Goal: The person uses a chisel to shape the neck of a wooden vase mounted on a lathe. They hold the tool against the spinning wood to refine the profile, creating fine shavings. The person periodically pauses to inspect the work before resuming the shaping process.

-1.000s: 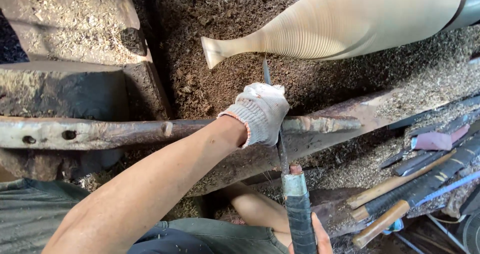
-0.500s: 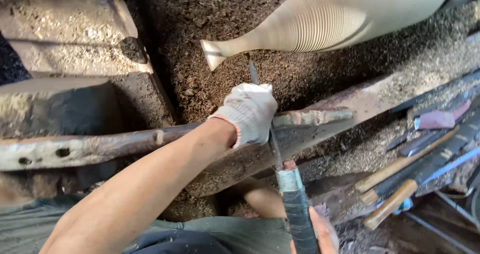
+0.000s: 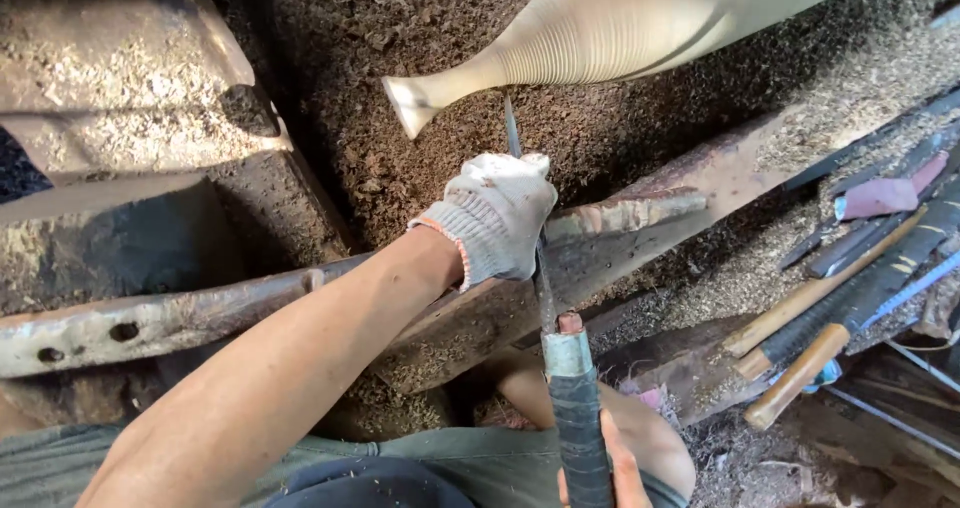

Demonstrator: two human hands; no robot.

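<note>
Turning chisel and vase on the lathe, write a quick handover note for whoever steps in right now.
Left hand, in a white knit glove, presses the turning chisel down on the metal tool rest.
Right hand, bare, grips the chisel's taped handle low at the frame edge.
The chisel tip sits at the narrow neck of the pale wooden vase, near its flared end.
Done: body shaped, with fine ridges.
Left: neck looks unfinished; ridges not smoothed.
Spare tools lie to the right among shavings.
</note>
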